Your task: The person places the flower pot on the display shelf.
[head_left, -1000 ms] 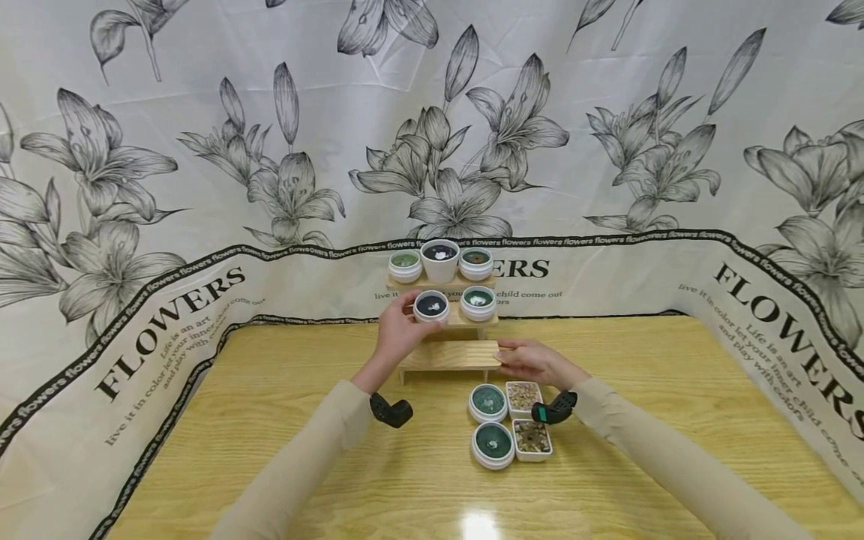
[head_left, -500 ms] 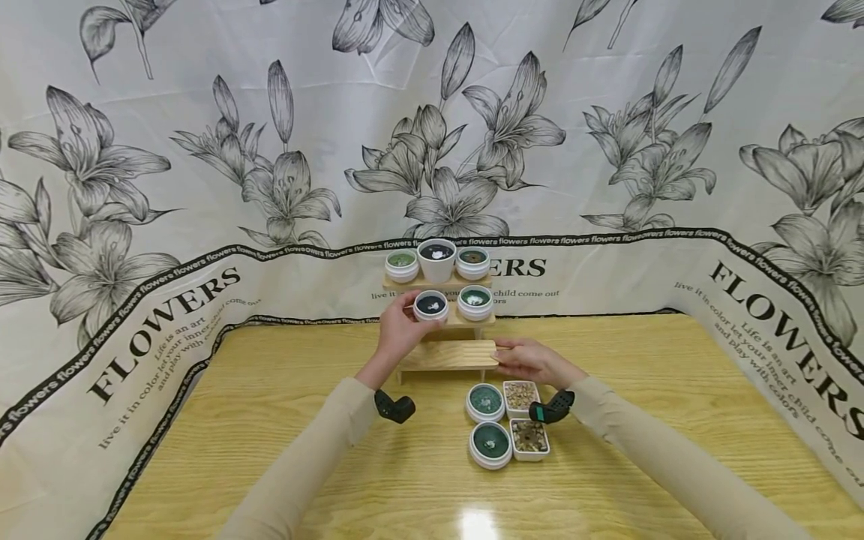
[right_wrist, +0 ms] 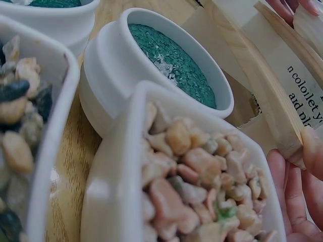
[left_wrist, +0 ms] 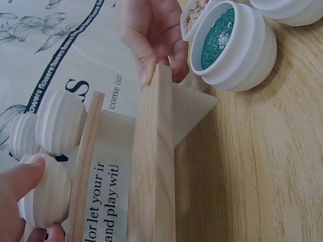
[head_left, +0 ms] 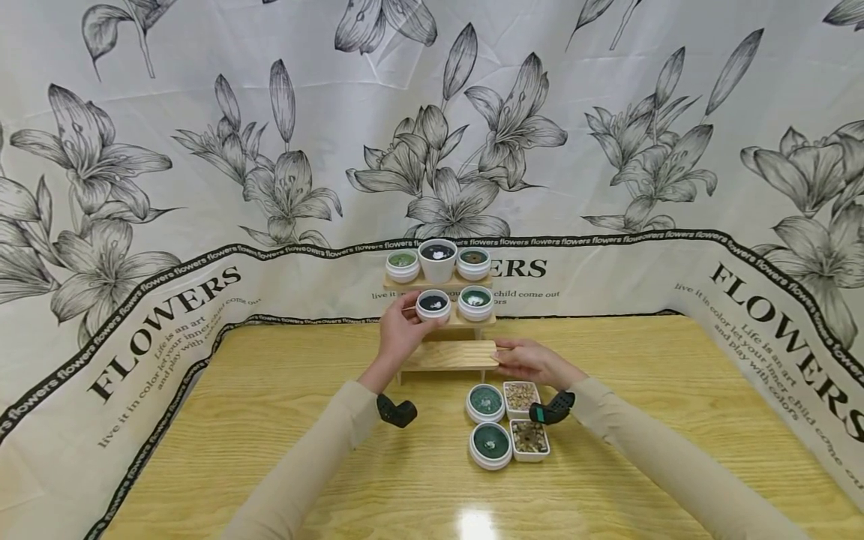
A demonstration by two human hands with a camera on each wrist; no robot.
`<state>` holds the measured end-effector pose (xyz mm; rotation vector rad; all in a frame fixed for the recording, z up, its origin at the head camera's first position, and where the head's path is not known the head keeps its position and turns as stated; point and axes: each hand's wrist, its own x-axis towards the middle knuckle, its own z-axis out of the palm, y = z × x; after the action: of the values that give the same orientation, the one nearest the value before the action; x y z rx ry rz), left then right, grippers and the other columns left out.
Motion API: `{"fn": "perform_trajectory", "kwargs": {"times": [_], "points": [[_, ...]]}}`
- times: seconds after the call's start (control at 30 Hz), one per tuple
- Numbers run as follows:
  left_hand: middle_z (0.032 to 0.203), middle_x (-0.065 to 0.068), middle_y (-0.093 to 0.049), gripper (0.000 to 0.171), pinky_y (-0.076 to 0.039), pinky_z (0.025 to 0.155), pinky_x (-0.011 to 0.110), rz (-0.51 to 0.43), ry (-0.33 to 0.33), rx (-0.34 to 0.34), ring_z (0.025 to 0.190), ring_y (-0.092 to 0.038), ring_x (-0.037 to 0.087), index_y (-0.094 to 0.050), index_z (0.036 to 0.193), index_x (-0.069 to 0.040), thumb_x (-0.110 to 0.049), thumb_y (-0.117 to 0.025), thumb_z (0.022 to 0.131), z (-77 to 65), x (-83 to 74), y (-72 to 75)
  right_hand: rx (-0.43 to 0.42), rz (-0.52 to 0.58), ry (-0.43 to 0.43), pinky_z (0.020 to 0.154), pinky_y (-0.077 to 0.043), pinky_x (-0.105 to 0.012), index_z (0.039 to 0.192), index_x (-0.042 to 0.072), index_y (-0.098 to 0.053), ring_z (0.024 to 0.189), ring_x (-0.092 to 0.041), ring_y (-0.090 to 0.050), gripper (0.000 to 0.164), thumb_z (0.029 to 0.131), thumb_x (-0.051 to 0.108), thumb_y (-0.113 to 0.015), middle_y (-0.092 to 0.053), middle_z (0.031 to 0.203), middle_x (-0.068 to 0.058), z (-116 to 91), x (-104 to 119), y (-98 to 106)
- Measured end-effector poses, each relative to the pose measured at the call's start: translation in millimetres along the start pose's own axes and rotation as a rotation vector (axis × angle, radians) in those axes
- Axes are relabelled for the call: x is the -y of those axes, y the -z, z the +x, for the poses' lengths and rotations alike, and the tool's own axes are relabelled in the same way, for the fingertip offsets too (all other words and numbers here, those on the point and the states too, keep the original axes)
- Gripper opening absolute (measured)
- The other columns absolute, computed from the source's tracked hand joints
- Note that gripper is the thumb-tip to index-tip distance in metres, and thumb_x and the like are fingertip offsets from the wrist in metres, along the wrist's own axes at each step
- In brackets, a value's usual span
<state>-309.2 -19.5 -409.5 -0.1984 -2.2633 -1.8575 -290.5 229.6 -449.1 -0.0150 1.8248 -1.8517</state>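
My left hand (head_left: 401,330) grips a round white pot (head_left: 433,304) with dark filling on the middle step of a small wooden tiered stand (head_left: 448,354). In the left wrist view its thumb and fingers wrap that pot (left_wrist: 48,194), right at the step's board. To its right on the same step sits a white pot with green filling (head_left: 475,302). My right hand (head_left: 533,361) pinches the right end of the lowest board, thumb on top and fingers beneath, as the right wrist view also shows at the board's end (right_wrist: 290,143). That lowest board bears no pot.
Three white pots, the middle one taller (head_left: 437,262), line the top step. In front of the stand are two round pots with green filling (head_left: 491,444) and two square pots of pebbles (head_left: 529,439), close below my right wrist. A flower-printed cloth (head_left: 607,285) hangs behind.
My left hand and the dark-filled pot have shifted very slightly to the right along the middle step. My right hand keeps its hold on the lowest board.
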Motion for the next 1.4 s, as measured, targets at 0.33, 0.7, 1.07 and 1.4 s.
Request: {"fn": "perform_trajectory", "kwargs": {"times": [0.33,0.7,1.07,1.4], "points": [[0.109,0.02,-0.063,0.059,-0.058,0.077,0.023,-0.006,0.022,-0.025,0.095,-0.067,0.029,-0.058,0.121,0.003,-0.002,-0.084,0.068,1.7,0.0,-3.6,0.014,0.047,0.01,0.088,-0.055,-0.021,0.148,-0.013,-0.008,0.084,-0.003,-0.063,0.064,0.097,-0.002,-0.044,-0.058,0.097,0.001,-0.7,-0.5,1.2],[0.11,0.018,-0.062,0.054,-0.058,0.078,0.023,-0.011,-0.01,-0.051,0.093,-0.067,0.023,-0.058,0.12,0.004,-0.002,-0.081,0.072,-2.9,-4.1,-8.7,0.015,0.027,0.017,0.09,-0.054,-0.023,0.148,-0.013,-0.008,0.084,-0.003,-0.063,0.064,0.097,-0.001,-0.045,-0.058,0.097,0.001,0.3,-2.3,1.4],[0.117,0.021,-0.062,0.055,-0.058,0.082,0.027,-0.005,0.016,-0.046,0.1,-0.066,0.031,-0.056,0.124,0.003,0.0,-0.079,0.074,-1.0,-3.2,-11.2,0.022,0.039,0.019,0.085,-0.055,-0.02,0.148,-0.012,-0.008,0.084,-0.003,-0.063,0.065,0.097,-0.001,-0.046,-0.059,0.099,-0.001,1.8,-3.4,2.8],[0.123,0.02,-0.059,0.057,-0.056,0.088,0.035,-0.034,0.016,-0.044,0.105,-0.062,0.031,-0.055,0.128,0.002,-0.001,-0.078,0.076,-7.6,1.7,-4.4,0.007,0.027,-0.001,0.085,-0.055,-0.02,0.149,-0.01,-0.009,0.083,-0.003,-0.063,0.065,0.097,0.0,-0.046,-0.059,0.098,0.0,1.7,-2.5,1.1]]}}
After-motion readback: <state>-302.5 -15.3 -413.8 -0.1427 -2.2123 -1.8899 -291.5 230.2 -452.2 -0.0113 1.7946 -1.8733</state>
